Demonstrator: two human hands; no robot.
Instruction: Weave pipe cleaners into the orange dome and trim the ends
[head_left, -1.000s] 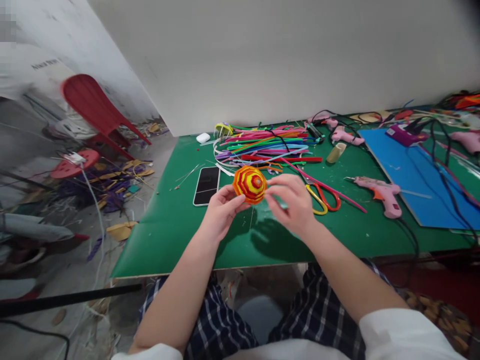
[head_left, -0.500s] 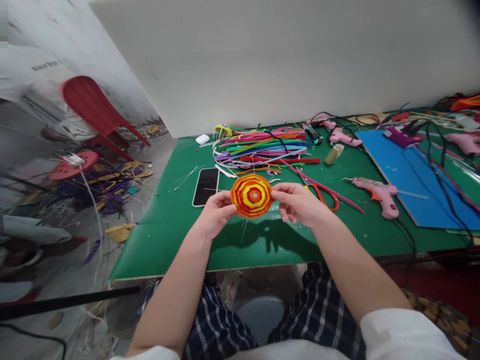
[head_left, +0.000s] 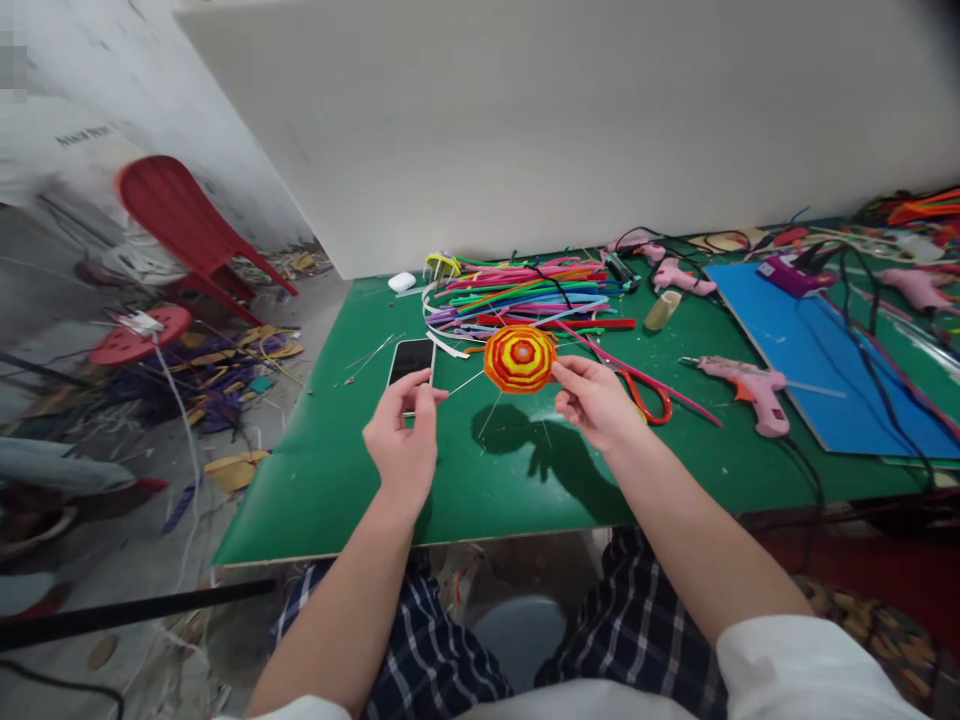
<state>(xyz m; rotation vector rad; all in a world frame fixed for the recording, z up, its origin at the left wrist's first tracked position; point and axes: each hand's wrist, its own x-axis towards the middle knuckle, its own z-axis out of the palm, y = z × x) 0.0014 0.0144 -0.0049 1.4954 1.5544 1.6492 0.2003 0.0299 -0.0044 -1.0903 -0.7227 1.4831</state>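
Observation:
A round disc (head_left: 520,360) of red, orange and yellow pipe cleaner rings is held in the air over the green table. My right hand (head_left: 598,402) pinches its right edge between thumb and fingers. Thin stiff wires (head_left: 491,415) stick out from the disc's rim. My left hand (head_left: 405,430), left of the disc, pinches the outer end of one such wire. Behind my left hand a phone (head_left: 412,360) lies partly covered on the table.
Behind the disc lies a pile of colourful pipe cleaners (head_left: 525,290). Orange-handled scissors (head_left: 654,398) and a pink glue gun (head_left: 757,388) lie to the right, beside a blue board (head_left: 802,370). The green table (head_left: 315,480) ends close in front of my lap.
My left hand has let go of the disc's left edge and moved left onto a wire's end. The disc has shifted slightly right and up, still in my right hand.

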